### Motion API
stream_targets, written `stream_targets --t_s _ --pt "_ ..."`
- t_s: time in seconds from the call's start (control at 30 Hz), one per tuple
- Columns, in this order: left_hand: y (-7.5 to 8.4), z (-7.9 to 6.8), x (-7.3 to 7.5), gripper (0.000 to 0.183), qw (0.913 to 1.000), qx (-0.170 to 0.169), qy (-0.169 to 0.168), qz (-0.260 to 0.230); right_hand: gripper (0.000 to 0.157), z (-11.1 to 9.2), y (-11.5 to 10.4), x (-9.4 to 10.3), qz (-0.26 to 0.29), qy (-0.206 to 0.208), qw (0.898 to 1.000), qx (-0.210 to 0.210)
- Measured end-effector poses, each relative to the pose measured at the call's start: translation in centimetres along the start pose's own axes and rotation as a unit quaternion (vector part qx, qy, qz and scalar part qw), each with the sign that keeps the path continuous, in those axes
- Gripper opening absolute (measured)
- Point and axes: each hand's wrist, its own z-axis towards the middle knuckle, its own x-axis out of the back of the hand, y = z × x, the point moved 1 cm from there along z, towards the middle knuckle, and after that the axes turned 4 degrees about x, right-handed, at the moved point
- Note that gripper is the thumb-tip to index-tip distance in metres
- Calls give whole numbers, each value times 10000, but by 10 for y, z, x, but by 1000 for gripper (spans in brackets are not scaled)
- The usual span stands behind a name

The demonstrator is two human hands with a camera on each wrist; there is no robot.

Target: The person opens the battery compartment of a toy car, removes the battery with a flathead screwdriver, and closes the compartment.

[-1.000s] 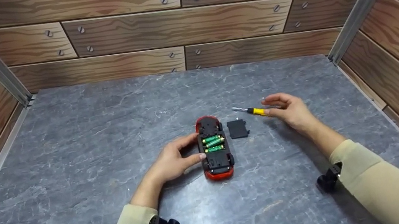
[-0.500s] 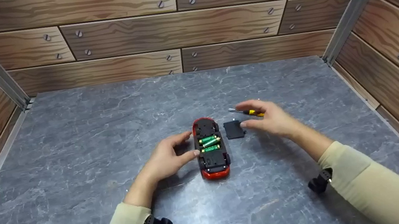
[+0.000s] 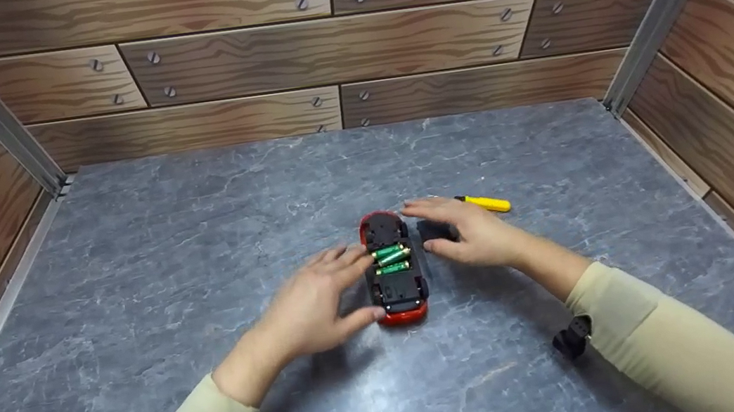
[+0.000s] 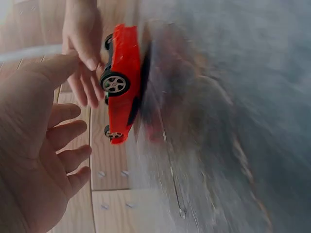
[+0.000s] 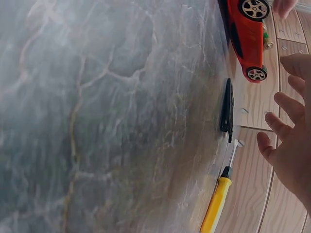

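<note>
A red toy car (image 3: pixel 401 292) lies upside down on the table, its black underside up. In its uncovered battery compartment sit green batteries (image 3: pixel 393 268), one of them slanted. My left hand (image 3: pixel 309 306) is at the car's left side, fingers spread; the left wrist view shows it apart from the red body (image 4: pixel 124 92). Over the black battery cover (image 3: pixel 432 229), just right of the car, hovers my right hand (image 3: pixel 476 230), its fingers loosely bent and holding nothing. The cover (image 5: pixel 227 109) lies flat on the table in the right wrist view.
Behind my right hand lies a yellow-handled screwdriver (image 3: pixel 489 203), its shaft partly hidden. A thin wire (image 4: pixel 171 177) runs from near the car over the grey marbled table (image 3: pixel 198 214). Wood-patterned walls (image 3: pixel 332 47) enclose the back and sides.
My right hand has let go of the screwdriver and moved left over the cover toward the car. My left hand has come off the car's side, its fingers spreading.
</note>
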Motion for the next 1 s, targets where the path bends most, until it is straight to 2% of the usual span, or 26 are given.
stream_targets --t_s 0.13,0.37,0.67,1.0 --pt "5 -7 -3 84 9983 -298 -180 478 62 2 1 -2 -351 -129 9992 169" --pt "9 -14 -10 84 9932 -702 -308 872 64 1 3 -7 -738 -296 9962 363" --pt "8 -15 -14 87 9904 -649 -593 1066 63 1 3 -9 -866 -405 9951 266" --pt "-4 -20 -12 90 9919 -576 -303 1088 63 -10 5 -10 -972 -310 9942 352"
